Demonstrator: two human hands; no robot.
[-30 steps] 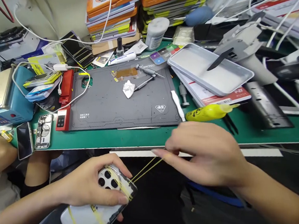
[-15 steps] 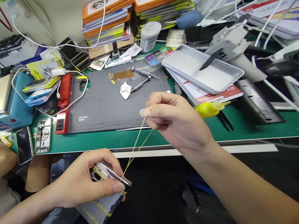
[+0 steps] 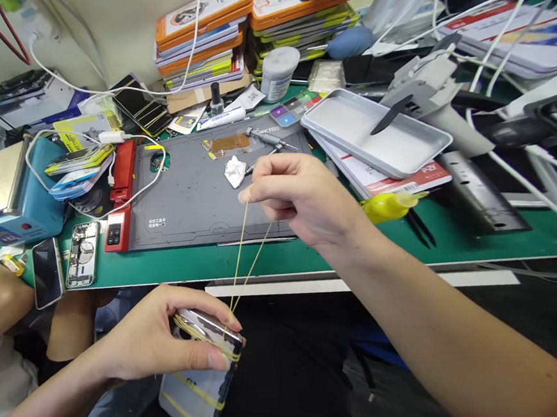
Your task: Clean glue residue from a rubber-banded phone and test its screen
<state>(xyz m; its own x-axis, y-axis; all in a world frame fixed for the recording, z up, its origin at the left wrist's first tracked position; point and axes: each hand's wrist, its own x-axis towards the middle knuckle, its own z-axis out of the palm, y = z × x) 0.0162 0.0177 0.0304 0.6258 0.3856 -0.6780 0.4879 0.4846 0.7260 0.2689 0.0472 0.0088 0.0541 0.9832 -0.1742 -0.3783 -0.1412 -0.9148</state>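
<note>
Below, left hand [image 3: 162, 341] clamped on phone [image 3: 202, 357], right hand [image 3: 303, 197] pinching rubber band [image 3: 243, 257] over grey mat [image 3: 197, 196].

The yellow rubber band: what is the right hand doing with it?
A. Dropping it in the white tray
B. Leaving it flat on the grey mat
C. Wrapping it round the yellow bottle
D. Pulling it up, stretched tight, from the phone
D. The right hand pinches the rubber band, which runs taut down to the phone gripped in the left hand.
</note>
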